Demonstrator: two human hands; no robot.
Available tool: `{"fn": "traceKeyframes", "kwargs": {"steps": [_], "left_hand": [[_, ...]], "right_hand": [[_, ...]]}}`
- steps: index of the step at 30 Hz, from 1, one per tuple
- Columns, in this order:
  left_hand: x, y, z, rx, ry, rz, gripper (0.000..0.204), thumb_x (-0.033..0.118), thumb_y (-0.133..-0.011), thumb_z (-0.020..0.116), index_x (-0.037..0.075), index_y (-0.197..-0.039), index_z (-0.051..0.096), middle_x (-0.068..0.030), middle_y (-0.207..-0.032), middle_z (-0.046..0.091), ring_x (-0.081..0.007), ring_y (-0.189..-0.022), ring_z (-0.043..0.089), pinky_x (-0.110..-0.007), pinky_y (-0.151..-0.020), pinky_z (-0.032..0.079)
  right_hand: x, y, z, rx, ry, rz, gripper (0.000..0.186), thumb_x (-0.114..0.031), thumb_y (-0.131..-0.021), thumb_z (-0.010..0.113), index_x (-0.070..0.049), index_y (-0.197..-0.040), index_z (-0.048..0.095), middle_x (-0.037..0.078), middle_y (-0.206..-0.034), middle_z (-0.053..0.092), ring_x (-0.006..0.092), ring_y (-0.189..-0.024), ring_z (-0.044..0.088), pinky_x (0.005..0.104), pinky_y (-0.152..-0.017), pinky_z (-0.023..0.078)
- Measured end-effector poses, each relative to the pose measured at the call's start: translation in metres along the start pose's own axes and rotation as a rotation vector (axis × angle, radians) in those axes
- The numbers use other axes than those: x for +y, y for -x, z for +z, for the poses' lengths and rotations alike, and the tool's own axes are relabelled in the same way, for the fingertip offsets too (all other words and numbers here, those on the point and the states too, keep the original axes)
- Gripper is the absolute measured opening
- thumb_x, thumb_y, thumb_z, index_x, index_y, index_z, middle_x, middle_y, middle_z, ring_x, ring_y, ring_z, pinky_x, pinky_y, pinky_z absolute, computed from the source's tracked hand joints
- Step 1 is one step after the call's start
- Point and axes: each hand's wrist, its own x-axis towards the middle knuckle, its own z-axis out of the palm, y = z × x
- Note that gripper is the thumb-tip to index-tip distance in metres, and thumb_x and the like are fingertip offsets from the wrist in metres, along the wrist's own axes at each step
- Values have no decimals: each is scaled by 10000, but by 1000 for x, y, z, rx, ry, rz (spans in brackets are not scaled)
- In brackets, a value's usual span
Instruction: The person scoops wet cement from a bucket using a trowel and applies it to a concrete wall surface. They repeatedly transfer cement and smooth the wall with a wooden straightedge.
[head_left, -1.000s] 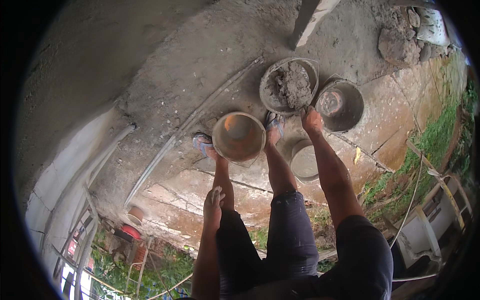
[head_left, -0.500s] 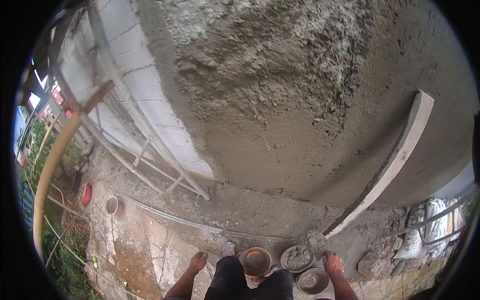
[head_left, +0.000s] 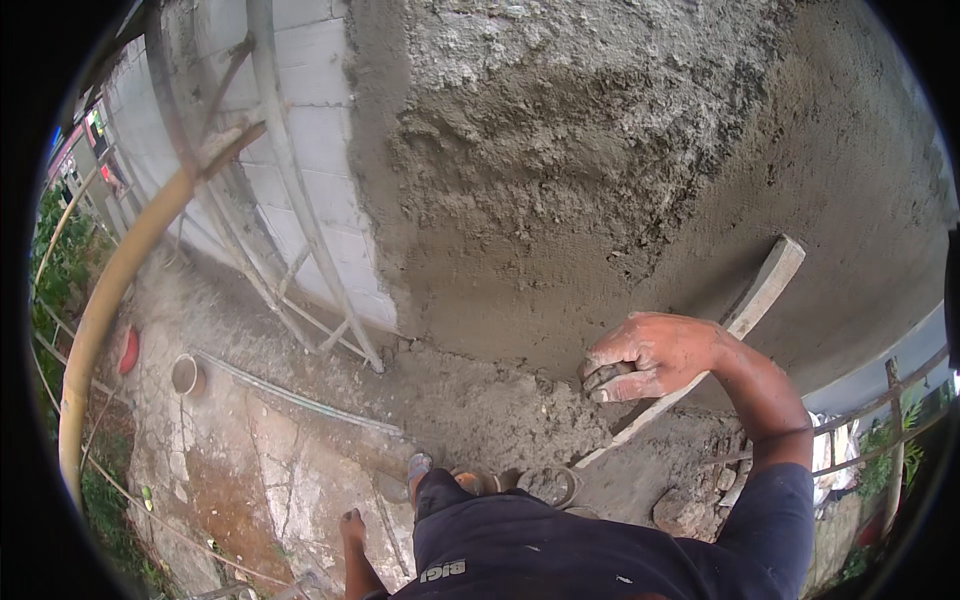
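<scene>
My right hand [head_left: 650, 355], crusted with grey mortar, is raised in front of the plastered wall [head_left: 570, 180], closed round something grey and mostly hidden. A pale board [head_left: 765, 280] leans on the wall behind it. The wall's upper middle is rough, wet-looking mortar, with smoother render around it. Low at the left, my left hand [head_left: 352, 522] hangs with curled fingers; whether they hold anything is too small to make out. Below, partly behind my body, stand a bucket [head_left: 550, 482] and an orange-toned bucket [head_left: 470, 480].
Scaffold poles [head_left: 300, 220] and a curved bamboo pole [head_left: 110, 310] occupy the left. A long pipe [head_left: 300, 398], a small bucket [head_left: 188, 375] and a red object [head_left: 128, 350] lie along the ground. Sacks [head_left: 840, 440] and rubble [head_left: 675, 510] sit at right.
My view has swung up from the buckets to the wall. My right hand has risen from beside the mortar-filled bucket to chest height before the wall; my left hand stays low.
</scene>
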Motion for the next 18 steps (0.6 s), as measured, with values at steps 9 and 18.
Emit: {"fn": "traceKeyframes", "kwargs": {"steps": [9, 18], "left_hand": [[0, -57, -58, 52, -155, 196, 428, 259, -906, 537, -87, -1157, 528, -202, -1104, 605, -235, -992, 574, -348, -849, 434], [278, -160, -129, 318, 488, 326, 612, 388, -954, 417, -27, -1384, 291, -211, -1415, 341, -310, -1314, 332, -377, -1079, 257]], "right_hand": [[67, 103, -133, 741, -244, 656, 366, -434, -883, 541, -69, -884, 575, -52, -568, 456, 37, -430, 386, 217, -377, 324], [16, 167, 64, 1119, -418, 906, 218, -274, -925, 507, -61, -938, 555, -34, -604, 447, 47, -513, 410, 200, -446, 337]]}}
